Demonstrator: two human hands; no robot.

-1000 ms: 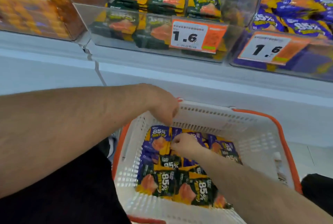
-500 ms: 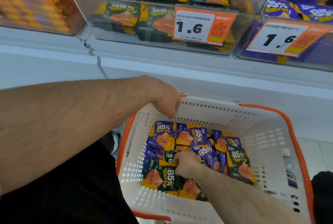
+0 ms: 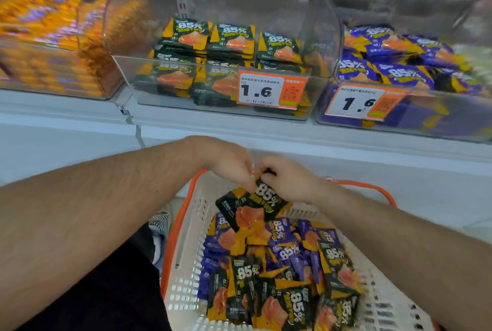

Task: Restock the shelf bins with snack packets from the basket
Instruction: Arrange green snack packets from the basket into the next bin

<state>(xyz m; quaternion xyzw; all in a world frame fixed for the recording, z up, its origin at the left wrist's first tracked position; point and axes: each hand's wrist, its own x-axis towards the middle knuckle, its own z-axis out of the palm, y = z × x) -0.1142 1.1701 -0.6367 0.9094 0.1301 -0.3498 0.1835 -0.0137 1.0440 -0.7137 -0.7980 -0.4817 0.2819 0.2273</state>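
A white basket with an orange rim (image 3: 186, 227) sits below the shelf, filled with several green and purple snack packets (image 3: 282, 277). My right hand (image 3: 288, 179) holds a small bunch of green packets (image 3: 253, 207) lifted above the basket's far end. My left hand (image 3: 231, 163) meets it there, fingertips pinching the top of the same bunch. On the shelf, a clear bin of green packets (image 3: 226, 46) stands in the middle, with a clear bin of purple packets (image 3: 399, 64) to its right.
A clear bin of orange packets (image 3: 48, 46) is at the left of the shelf. Price tags reading 1.6 (image 3: 271, 91) hang on the bin fronts. The white shelf ledge (image 3: 266, 131) runs above the basket. My dark trousers (image 3: 106, 290) are at lower left.
My right hand came up out of the basket with green packets, and my left hand left the basket's far rim to meet it. The camera tilted up toward the shelf.
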